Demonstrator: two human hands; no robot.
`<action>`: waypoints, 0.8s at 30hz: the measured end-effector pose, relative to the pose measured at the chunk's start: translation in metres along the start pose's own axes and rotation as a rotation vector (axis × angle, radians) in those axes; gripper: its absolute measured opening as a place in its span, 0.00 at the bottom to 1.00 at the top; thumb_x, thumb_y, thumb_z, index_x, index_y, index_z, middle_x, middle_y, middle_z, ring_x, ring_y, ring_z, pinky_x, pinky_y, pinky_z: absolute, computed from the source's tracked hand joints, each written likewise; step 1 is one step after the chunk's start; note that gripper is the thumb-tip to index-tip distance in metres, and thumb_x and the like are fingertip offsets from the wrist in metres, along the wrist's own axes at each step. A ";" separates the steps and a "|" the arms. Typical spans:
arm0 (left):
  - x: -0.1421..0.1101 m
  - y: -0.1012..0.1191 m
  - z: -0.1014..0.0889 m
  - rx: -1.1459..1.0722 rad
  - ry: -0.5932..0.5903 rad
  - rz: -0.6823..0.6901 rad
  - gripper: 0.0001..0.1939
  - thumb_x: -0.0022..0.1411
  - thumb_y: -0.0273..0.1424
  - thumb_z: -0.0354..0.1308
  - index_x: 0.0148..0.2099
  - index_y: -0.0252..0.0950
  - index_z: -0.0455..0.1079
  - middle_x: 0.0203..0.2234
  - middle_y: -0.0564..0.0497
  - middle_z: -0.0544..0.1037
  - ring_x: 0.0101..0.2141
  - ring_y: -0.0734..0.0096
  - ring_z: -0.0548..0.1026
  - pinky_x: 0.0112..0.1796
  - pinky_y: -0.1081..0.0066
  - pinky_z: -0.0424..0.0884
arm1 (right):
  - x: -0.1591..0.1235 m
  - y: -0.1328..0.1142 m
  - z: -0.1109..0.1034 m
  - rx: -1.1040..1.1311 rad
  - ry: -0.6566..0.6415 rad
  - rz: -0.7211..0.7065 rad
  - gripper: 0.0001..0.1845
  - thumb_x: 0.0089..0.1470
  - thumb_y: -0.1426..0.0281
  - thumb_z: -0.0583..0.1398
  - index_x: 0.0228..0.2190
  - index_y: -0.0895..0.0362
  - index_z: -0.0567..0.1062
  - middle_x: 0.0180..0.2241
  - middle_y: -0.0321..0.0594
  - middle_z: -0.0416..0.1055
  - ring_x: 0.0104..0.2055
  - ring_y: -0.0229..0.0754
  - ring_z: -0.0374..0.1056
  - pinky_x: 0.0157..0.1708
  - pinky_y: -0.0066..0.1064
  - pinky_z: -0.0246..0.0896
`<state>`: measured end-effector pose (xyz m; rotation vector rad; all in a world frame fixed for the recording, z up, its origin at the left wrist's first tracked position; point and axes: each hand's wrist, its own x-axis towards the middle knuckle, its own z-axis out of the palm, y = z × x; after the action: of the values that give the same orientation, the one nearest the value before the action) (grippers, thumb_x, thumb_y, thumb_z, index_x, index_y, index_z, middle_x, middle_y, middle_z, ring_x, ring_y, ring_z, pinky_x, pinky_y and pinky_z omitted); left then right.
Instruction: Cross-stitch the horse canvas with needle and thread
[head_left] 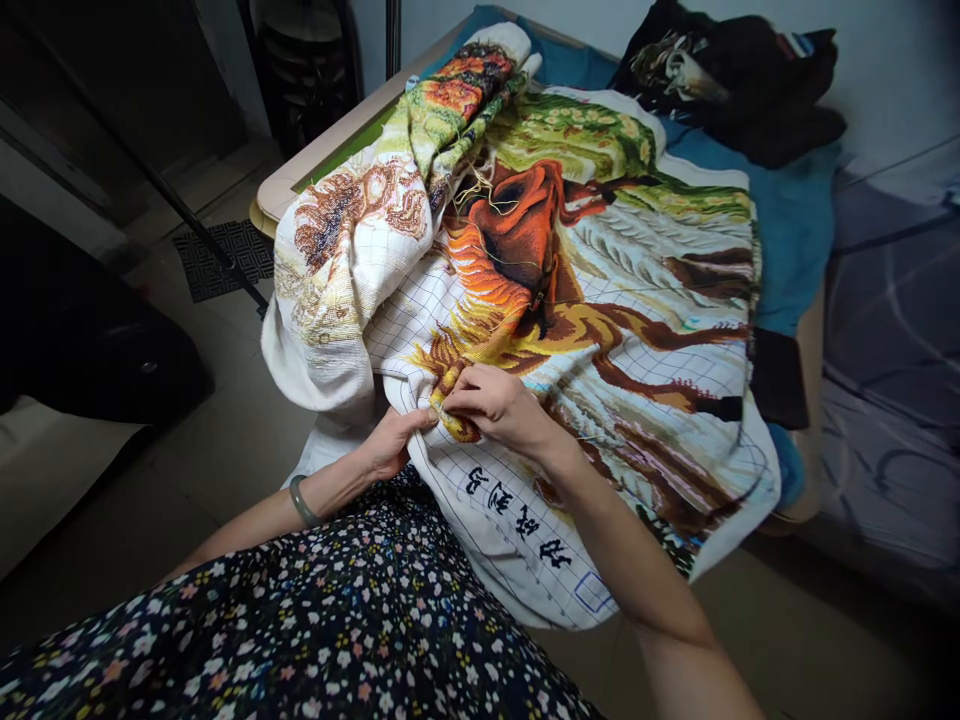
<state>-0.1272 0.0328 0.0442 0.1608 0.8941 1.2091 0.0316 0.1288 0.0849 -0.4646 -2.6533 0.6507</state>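
Observation:
A large cross-stitch canvas [405, 330] with a drawn grid and stitched horses lies over the table and hangs down toward my lap. My left hand [394, 437] grips its near edge, thumb on top and fingers underneath the cloth. Just right of that thumb, my right hand [499, 400] is closed in a pinch over the stitched yellow horse head [457, 425]. What sits between the right fingertips is too small to make out. Loose yellow threads [480, 190] lie on the orange horse. Black stitched characters [517, 520] run along the lower border.
The table [277, 185] carries a teal cloth [802, 230] beneath the canvas. A dark bundle of fabric [750, 90] sits at the back right, and a dark flat object [780, 375] at the right edge. A thin black pole [180, 205] slants at left.

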 end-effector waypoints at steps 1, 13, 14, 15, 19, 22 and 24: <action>0.000 0.000 -0.001 -0.014 0.018 -0.013 0.23 0.39 0.28 0.71 0.42 0.32 0.76 0.32 0.49 0.81 0.33 0.67 0.76 0.42 0.65 0.72 | -0.002 -0.010 0.001 -0.125 0.005 0.027 0.11 0.62 0.76 0.57 0.34 0.57 0.80 0.29 0.40 0.70 0.34 0.41 0.63 0.34 0.32 0.56; -0.006 -0.004 -0.002 -0.085 0.045 -0.045 0.16 0.39 0.32 0.73 0.30 0.31 0.73 0.22 0.53 0.76 0.25 0.74 0.71 0.33 0.71 0.68 | -0.010 -0.058 0.027 -0.514 0.264 -0.090 0.11 0.64 0.76 0.55 0.32 0.59 0.74 0.34 0.45 0.75 0.35 0.42 0.65 0.34 0.34 0.56; -0.007 -0.004 -0.002 -0.080 0.059 -0.046 0.17 0.39 0.32 0.74 0.30 0.30 0.73 0.22 0.53 0.76 0.24 0.75 0.71 0.33 0.71 0.68 | -0.012 -0.059 0.031 -0.424 0.300 -0.132 0.10 0.65 0.76 0.54 0.32 0.59 0.73 0.36 0.45 0.76 0.36 0.42 0.66 0.35 0.34 0.58; -0.008 -0.004 -0.001 -0.072 0.074 -0.043 0.17 0.39 0.32 0.74 0.30 0.30 0.73 0.22 0.53 0.76 0.24 0.75 0.71 0.33 0.71 0.68 | -0.013 -0.060 0.034 -0.318 0.322 -0.173 0.10 0.66 0.75 0.54 0.33 0.59 0.73 0.36 0.44 0.76 0.36 0.41 0.67 0.35 0.33 0.59; -0.009 -0.004 0.003 -0.042 0.088 0.026 0.23 0.42 0.31 0.72 0.42 0.29 0.76 0.27 0.49 0.80 0.30 0.67 0.77 0.40 0.67 0.71 | -0.018 -0.073 0.052 0.009 0.300 -0.222 0.13 0.69 0.72 0.50 0.32 0.57 0.70 0.25 0.36 0.72 0.28 0.37 0.66 0.31 0.30 0.59; -0.008 -0.004 0.005 -0.028 0.071 0.064 0.30 0.43 0.31 0.72 0.50 0.29 0.74 0.31 0.47 0.82 0.36 0.60 0.80 0.45 0.62 0.72 | -0.019 -0.080 0.058 0.093 0.303 -0.223 0.14 0.69 0.70 0.50 0.32 0.57 0.71 0.22 0.35 0.70 0.25 0.37 0.65 0.28 0.30 0.59; -0.008 -0.005 0.005 -0.008 0.051 0.089 0.33 0.43 0.31 0.72 0.53 0.31 0.73 0.34 0.46 0.83 0.38 0.58 0.80 0.47 0.61 0.71 | -0.020 -0.081 0.054 0.179 0.344 -0.179 0.12 0.69 0.68 0.52 0.34 0.57 0.71 0.24 0.36 0.72 0.26 0.37 0.67 0.29 0.30 0.61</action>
<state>-0.1210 0.0252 0.0486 0.1651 0.9348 1.3043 0.0081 0.0327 0.0750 -0.2575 -2.2574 0.6773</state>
